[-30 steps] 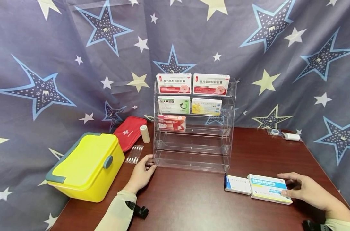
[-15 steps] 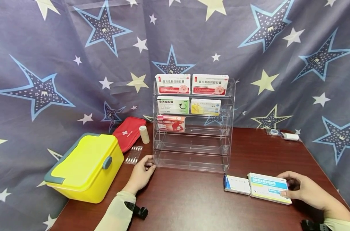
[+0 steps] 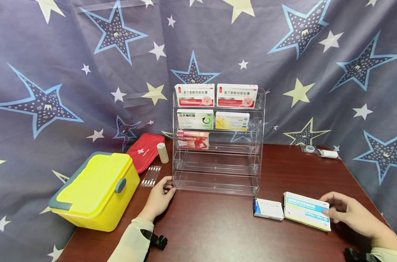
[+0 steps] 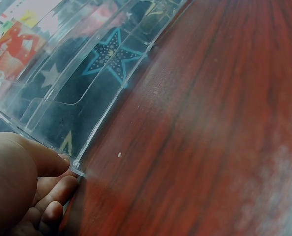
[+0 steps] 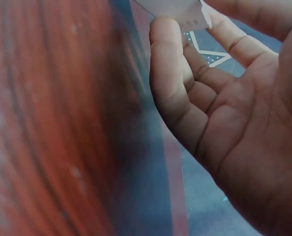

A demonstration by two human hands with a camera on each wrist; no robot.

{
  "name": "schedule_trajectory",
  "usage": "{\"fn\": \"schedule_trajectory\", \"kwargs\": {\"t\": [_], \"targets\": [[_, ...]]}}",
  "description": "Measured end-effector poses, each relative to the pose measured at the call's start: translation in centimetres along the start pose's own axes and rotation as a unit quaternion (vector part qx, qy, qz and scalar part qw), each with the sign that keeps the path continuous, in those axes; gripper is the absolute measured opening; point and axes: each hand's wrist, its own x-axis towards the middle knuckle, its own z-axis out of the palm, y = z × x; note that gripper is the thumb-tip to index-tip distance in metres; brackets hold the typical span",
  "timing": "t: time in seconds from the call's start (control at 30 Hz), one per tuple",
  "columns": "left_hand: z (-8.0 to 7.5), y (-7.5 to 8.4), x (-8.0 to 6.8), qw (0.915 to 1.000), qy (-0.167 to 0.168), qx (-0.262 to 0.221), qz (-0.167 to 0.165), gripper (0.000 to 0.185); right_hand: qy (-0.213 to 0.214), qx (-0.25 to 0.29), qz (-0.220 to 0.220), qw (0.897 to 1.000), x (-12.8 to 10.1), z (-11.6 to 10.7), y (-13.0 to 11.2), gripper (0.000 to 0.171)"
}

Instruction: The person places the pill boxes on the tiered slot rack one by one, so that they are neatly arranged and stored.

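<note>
Two hands: right hand (image 3: pixel 352 214) pinching blue-striped box (image 3: pixel 305 216) edge, left hand (image 3: pixel 160 198) relaxed against clear rack (image 3: pixel 216 183) corner

Right hand (image 3: pixel 350 214) now pinching blue-striped box (image 3: pixel 306 215), its right end raised, tilted off table

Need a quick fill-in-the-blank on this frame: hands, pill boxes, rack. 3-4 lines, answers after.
1. The right hand pinches the ____ of the two boxes lying on the table.
2. The left hand touches the clear rack at its lower ____ corner.
3. The rack holds ____ boxes.
4. The bin beside the left hand is ____.

Missing words: larger; left; five; yellow
</note>
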Motion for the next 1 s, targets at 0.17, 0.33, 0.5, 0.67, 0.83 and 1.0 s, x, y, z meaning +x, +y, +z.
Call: {"fn": "schedule_trajectory", "kwargs": {"t": [0.17, 0.33, 0.5, 0.67, 0.83, 1.0], "targets": [[0.0, 0.1, 0.1, 1.0, -0.001, 0.0, -0.008, 0.037, 0.033, -0.014, 0.05, 0.998, -0.3, -0.4, -0.4, 0.025], [0.1, 0.0, 0.1, 0.9999, -0.002, -0.001, -0.011, 0.036, 0.054, -0.007, 0.065, 0.996, -0.7, -0.7, -0.5, 0.028], [0.0, 0.0, 0.0, 1.0, -0.004, -0.001, -0.007, 0.036, 0.062, -0.008, 0.06, 0.996, -0.8, -0.8, -0.3, 0.028], [-0.1, 0.0, -0.1, 0.9998, -0.008, -0.001, -0.015, 0.036, 0.07, -0.014, 0.052, 0.996, -0.9, -0.7, -0.2, 0.026], [0.0, 0.1, 0.0, 1.0, -0.004, 0.003, -0.001, 0.037, 0.087, -0.02, 0.023, 0.996, -1.3, -0.9, -0.4, 0.021], [0.1, 0.0, 0.0, 1.0, 0.004, 0.002, 0.006, 0.037, 0.109, -0.004, 0.02, 0.994, -1.6, -1.3, -0.6, 0.021]]}}
